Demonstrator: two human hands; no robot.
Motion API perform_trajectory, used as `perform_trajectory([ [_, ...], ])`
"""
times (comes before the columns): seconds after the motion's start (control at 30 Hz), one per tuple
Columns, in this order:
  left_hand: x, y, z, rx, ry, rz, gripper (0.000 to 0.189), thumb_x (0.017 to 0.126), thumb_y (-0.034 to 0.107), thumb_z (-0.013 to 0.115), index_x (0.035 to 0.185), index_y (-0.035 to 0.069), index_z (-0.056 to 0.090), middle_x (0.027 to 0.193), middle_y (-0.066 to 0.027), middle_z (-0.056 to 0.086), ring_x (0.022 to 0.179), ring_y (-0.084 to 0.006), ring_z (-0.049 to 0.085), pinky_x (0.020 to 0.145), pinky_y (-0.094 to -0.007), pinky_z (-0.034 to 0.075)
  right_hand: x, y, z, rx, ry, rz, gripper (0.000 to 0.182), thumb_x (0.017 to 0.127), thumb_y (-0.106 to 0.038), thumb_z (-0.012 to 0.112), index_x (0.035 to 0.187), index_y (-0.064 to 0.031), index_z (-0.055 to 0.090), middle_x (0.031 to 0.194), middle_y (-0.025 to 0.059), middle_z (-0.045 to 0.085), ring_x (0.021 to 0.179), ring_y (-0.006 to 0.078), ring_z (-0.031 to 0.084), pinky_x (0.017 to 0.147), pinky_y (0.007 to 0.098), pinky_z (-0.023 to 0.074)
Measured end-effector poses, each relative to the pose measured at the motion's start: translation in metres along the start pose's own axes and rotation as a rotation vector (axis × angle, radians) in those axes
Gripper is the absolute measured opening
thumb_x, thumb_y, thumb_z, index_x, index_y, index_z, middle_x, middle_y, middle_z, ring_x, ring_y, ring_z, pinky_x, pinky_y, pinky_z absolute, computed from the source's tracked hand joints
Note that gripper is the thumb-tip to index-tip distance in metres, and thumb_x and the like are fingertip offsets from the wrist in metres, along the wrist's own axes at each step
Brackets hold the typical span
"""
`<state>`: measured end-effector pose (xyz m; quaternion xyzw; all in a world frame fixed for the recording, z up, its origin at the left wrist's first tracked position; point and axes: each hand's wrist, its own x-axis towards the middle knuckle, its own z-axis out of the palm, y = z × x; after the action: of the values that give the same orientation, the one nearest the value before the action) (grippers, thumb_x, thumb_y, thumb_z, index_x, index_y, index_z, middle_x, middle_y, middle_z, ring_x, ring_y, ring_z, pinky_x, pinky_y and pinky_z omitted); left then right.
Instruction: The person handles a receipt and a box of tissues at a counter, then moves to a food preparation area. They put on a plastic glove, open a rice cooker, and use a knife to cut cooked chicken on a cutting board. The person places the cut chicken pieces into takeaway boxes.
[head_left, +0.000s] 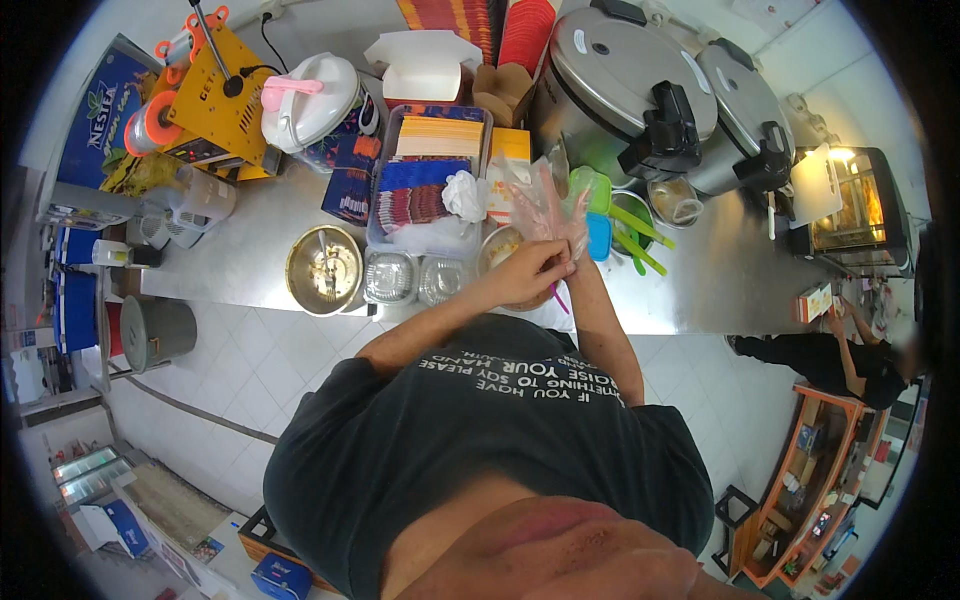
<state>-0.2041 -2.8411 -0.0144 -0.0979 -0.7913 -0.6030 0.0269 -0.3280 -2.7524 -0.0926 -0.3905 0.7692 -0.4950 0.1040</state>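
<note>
A clear disposable plastic glove (525, 196) is on my right hand (559, 208), loose over the spread fingers. My left hand (541, 264) pinches the glove's cuff at the right wrist. Below both hands is a round bowl (491, 251) with food in it, mostly hidden by the left hand and forearm. A purple handle (559, 300) sticks out beside the right wrist. Just right of the gloved hand are a blue lid-like piece (598, 237), a green container (590, 189) and green-handled utensils (641, 240). Two clear plastic clamshell boxes (390, 277) are near my left forearm.
A steel bowl with a fork (324, 270) sits at the counter's front edge. Behind are a plastic bin of packets (431, 176), large steel cookers (630, 67), a white-lidded pot (315, 105) and a yellow sealing machine (225, 105). Another person (840, 352) handles a box at far right.
</note>
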Motion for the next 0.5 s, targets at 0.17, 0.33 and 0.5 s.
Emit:
perform_trajectory([
  [0.17,0.007,-0.009,0.004,0.019,-0.208,0.115,0.019,0.095,0.020,0.057,0.092,0.001,0.057,0.081,-0.0164,0.061,0.074,-0.0326,0.060,0.069,-0.0406,0.047,-0.004,0.004,0.004,0.020,0.033,0.068,0.073,0.091,-0.064,0.038,0.152,-0.0249,0.025,0.157,0.0096,0.024,0.147,0.0275,0.011,0.112,0.0647,0.0110],
  [0.33,0.022,-0.037,-0.015,0.038,-0.290,0.067,0.019,0.093,0.022,0.060,0.096,0.004,0.064,0.088,-0.0147,0.065,0.083,-0.0290,0.063,0.077,-0.0374,0.049,0.010,-0.032,-0.005,1.104,0.470,0.621,0.062,0.092,-0.057,0.052,0.142,-0.0226,0.036,0.132,0.0086,0.048,0.114,0.0221,0.049,0.083,0.0387,0.0425],
  [0.5,0.100,-0.117,-0.159,0.157,0.090,-0.187,0.021,0.091,0.025,0.062,0.101,0.007,0.069,0.093,-0.0059,0.070,0.088,-0.0190,0.066,0.080,-0.0344,0.052,0.000,0.004,-0.035,1.162,0.520,0.774,0.034,0.092,-0.042,0.064,0.075,-0.0152,0.053,0.050,-0.0020,0.043,0.038,0.0110,0.038,0.041,0.0262,0.0308],
])
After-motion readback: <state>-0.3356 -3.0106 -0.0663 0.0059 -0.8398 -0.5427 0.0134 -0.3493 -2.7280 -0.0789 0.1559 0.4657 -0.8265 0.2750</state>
